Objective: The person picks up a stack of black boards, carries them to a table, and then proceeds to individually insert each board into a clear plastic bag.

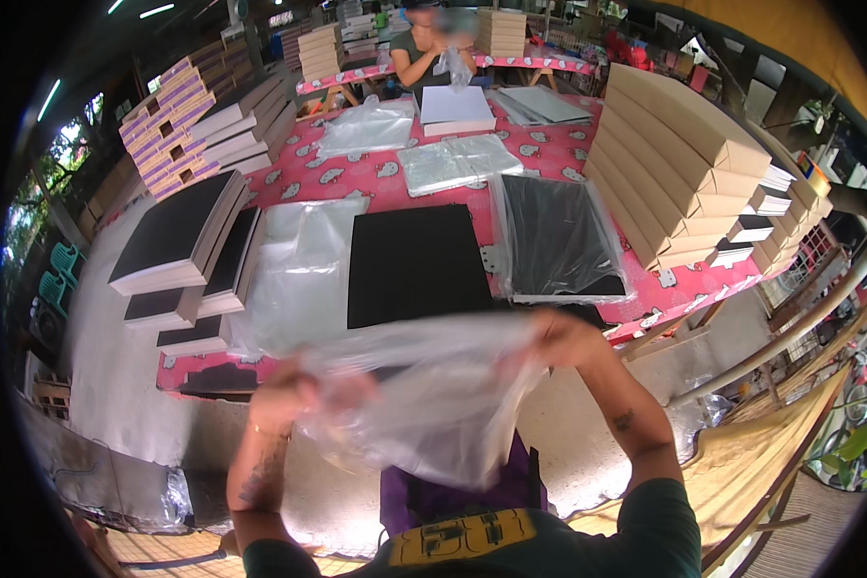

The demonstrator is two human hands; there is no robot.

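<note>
A clear plastic bag [424,395] is stretched between my two hands in front of my body, smeared by motion. My left hand [289,393] is closed on its left side, some fingers showing through the film. My right hand [559,339] pinches the upper right corner. Just beyond the bag, a black-topped stack of sheets [416,260] lies flat on the table; the bag overlaps its near edge. To its right rests another black stack inside a clear bag [561,236]. A pile of flat clear bags [303,275] lies to its left.
Black-topped paper stacks [178,231] stand at the table's left edge. Brown-wrapped packs [674,173] rise high on the right. Farther back on the pink patterned tablecloth [539,149] are more clear bags [458,164] and a white stack [456,108]. Across the table, a person [419,58] handles plastic.
</note>
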